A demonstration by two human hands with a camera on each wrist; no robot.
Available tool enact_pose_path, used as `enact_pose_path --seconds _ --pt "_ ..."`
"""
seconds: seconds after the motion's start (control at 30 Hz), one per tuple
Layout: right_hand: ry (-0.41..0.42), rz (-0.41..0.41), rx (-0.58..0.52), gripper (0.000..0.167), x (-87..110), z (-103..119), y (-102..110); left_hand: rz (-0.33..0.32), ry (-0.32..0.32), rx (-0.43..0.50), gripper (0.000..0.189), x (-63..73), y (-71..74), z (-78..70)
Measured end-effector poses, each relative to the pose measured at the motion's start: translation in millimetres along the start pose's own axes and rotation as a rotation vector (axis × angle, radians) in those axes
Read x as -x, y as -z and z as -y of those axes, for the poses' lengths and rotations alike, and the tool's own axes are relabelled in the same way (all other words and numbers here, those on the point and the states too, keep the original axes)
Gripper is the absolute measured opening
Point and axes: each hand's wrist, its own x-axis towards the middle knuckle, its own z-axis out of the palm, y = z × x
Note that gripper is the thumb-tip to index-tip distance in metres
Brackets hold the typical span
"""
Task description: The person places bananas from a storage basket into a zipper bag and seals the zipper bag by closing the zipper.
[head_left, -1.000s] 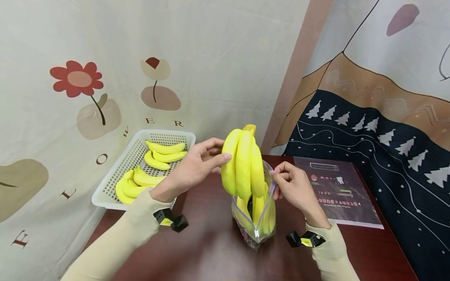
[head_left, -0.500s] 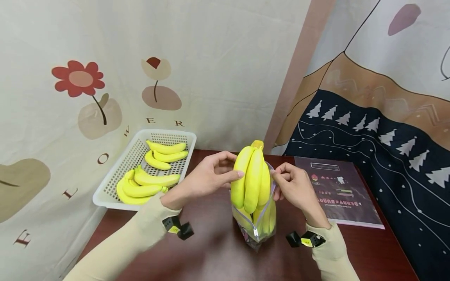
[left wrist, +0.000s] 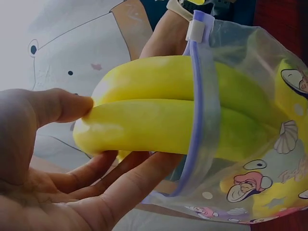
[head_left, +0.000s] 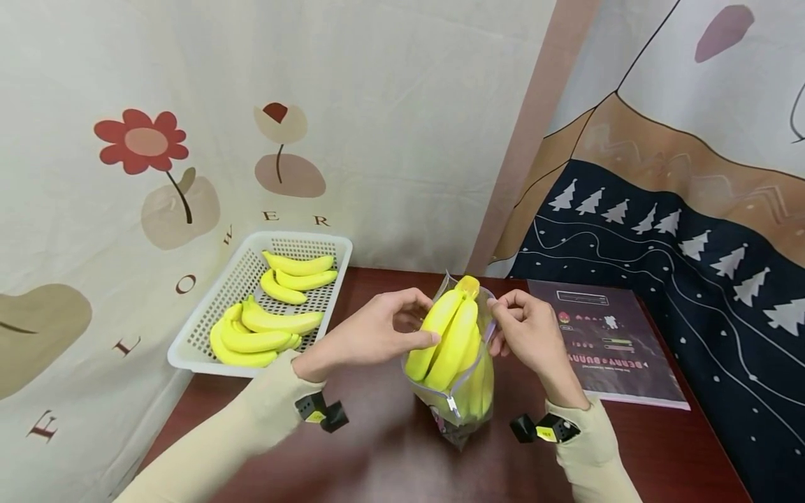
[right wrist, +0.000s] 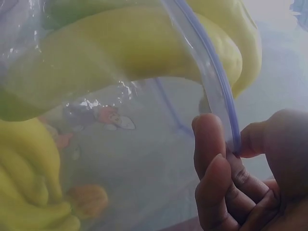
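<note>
My left hand (head_left: 380,327) holds a bunch of yellow bananas (head_left: 449,346), stem end up and leaning over. In the left wrist view the thumb lies on the tips of the bunch (left wrist: 139,126) and the fingers spread beneath. Its lower part sits inside a clear zip bag (head_left: 458,432) with a purple rim and printed cartoons. More bananas show through the bag's wall in the right wrist view. My right hand (head_left: 528,334) pinches the rim on the right side, between thumb and fingers in the right wrist view (right wrist: 245,185). A white slider (left wrist: 196,31) sits on the zip.
A white perforated basket (head_left: 190,342) stands at the left with several bananas (head_left: 279,321) in it. A dark printed sheet or pouch (head_left: 604,349) lies on the reddish-brown table (head_left: 371,440) at the right. Patterned curtains (head_left: 390,140) hang behind.
My left hand has lowered the bunch from above the bag into its mouth, shifting right, and the bunch has tilted. The right hand keeps its hold on the rim almost unmoved.
</note>
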Motion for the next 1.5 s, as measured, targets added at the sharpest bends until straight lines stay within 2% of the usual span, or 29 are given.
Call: enact_pose_path --seconds 0.2,0.4,0.6,0.77,0.9,1.0,1.13,1.2,1.27,1.37,1.43,1.5 --pt "-0.022 -0.011 -0.018 0.035 0.4 2.2 -2.1 0.050 0.005 -0.099 0.027 -3.5 0.5 -1.3" --pt "0.002 -0.002 -0.045 0.032 0.2 2.4 -4.3 0.001 0.074 -0.217 0.027 -10.9 -1.9 1.6" --pt "0.021 0.032 -0.050 0.029 -1.0 1.7 -7.8 -0.083 0.149 -0.195 0.029 -21.4 -9.3 3.4" --pt "0.040 0.049 -0.069 0.025 -1.9 1.2 -9.4 -0.155 0.170 -0.178 0.044 -27.9 -19.3 3.5" --pt "0.040 0.055 -0.083 0.027 -1.6 1.6 -9.1 -0.150 0.203 -0.154 0.048 -27.8 -23.1 3.6" --pt "0.039 0.054 -0.084 0.029 -1.4 1.9 -8.9 -0.133 0.205 -0.133 0.046 -24.5 -21.0 3.3" --pt "0.033 0.059 -0.083 0.032 -1.8 1.4 -8.6 -0.173 0.134 -0.202 0.036 -17.0 -15.4 4.3" --pt "0.031 0.063 -0.087 0.033 -2.0 0.9 -8.2 -0.196 0.072 -0.269 0.024 -11.4 -13.2 4.8" --pt "0.035 0.064 -0.091 0.034 -2.2 0.5 -7.5 -0.183 -0.011 -0.329 0.012 -5.0 -12.7 4.4" --pt "0.041 0.059 -0.094 0.033 -2.4 0.2 -6.2 -0.067 -0.125 -0.387 0.013 4.6 -17.1 3.8" --pt "0.046 0.055 -0.093 0.033 -2.6 0.1 -5.5 0.026 -0.153 -0.439 0.023 10.5 -23.2 3.1" --pt "0.048 0.050 -0.091 0.032 -3.0 0.0 -5.2 0.095 -0.148 -0.503 0.033 15.2 -30.6 3.1"
